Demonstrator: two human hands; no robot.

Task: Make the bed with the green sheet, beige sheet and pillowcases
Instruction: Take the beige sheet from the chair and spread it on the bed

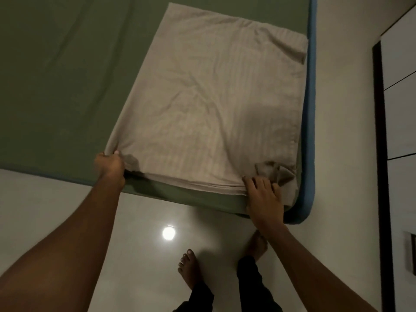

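Gripping 8 o'clock corner of beige sheet point(209, 104), left hand point(110, 164) fingers point(113, 155) clenched. Pressing its 5 o'clock edge, right hand point(263, 195) fingers spread.

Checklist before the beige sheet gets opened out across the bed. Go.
1. Green sheet spread over the bed top: ok, only light creases.
2. Beige sheet lying on the bed, folded, at the near right corner: ok.
3. Left hand gripping the fold's near left corner: ok, fingers curled round the cloth.
4. Right hand holding the near right corner: cannot tell. It lies on the edge beside a bunch of cloth, and no pinch is visible.
5. Green sheet covering the right side: not ok, a blue edge shows bare there.
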